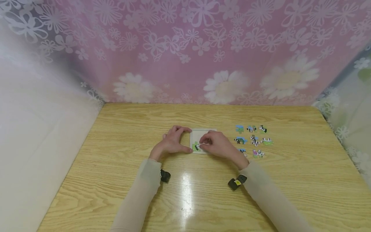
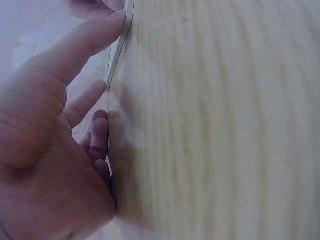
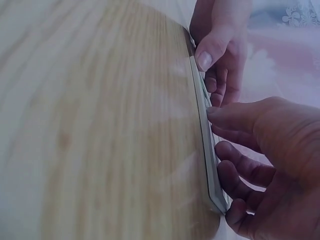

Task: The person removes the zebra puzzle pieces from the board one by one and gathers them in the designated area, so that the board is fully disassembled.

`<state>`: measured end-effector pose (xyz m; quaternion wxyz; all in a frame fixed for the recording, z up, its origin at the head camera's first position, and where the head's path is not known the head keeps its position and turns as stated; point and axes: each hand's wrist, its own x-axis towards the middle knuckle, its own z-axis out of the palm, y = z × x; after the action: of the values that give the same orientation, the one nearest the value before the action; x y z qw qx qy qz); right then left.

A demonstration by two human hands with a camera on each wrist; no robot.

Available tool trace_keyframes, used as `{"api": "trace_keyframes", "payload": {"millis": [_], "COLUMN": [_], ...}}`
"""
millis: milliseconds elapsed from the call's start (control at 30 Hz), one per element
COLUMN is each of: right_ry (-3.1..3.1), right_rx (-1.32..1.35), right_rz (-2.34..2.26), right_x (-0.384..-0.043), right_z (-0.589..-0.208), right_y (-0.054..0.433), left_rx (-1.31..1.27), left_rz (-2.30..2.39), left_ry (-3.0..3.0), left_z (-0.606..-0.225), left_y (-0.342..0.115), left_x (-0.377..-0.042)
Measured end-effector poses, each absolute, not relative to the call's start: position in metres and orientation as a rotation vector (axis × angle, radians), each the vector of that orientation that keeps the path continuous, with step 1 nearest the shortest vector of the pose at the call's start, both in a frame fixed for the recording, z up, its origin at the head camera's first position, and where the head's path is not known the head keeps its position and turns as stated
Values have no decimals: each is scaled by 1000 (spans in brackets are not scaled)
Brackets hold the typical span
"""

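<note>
A shallow pale puzzle tray [image 1: 204, 133] lies on the table between both hands. My left hand [image 1: 173, 141] holds its left side, thumb at the near corner and index finger at the far one. In the left wrist view that thumb [image 2: 85, 47] lies against the tray's edge. A green puzzle piece [image 1: 196, 147] with a black-and-white figure is in the near left corner of the tray. My right hand [image 1: 217, 144] reaches over the tray, its thumb and index finger pinching this piece at its right side. The fingertips hide part of the piece.
Several loose puzzle pieces [image 1: 254, 140] lie in rows to the right of the tray, some partly behind the right forearm. The wood-grain table [image 1: 127, 129] meets a pink flowered curtain [image 1: 179, 64] at its back edge. Each wrist carries a black camera.
</note>
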<state>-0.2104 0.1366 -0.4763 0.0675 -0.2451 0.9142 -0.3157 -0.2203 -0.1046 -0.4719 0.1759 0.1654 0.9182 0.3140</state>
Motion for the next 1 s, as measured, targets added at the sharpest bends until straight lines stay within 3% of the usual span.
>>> {"api": "trace_keyframes", "payload": {"millis": [1000], "right_ry": [2517], "right_rx": [-488], "right_rz": [-1284], "right_x": [-203], "right_z": [-472], "right_y": [136], "left_rx": [478], "left_rz": [893], "left_ry": [2594], "left_z": [-471], "left_y": [-104], "left_x": [-220]}}
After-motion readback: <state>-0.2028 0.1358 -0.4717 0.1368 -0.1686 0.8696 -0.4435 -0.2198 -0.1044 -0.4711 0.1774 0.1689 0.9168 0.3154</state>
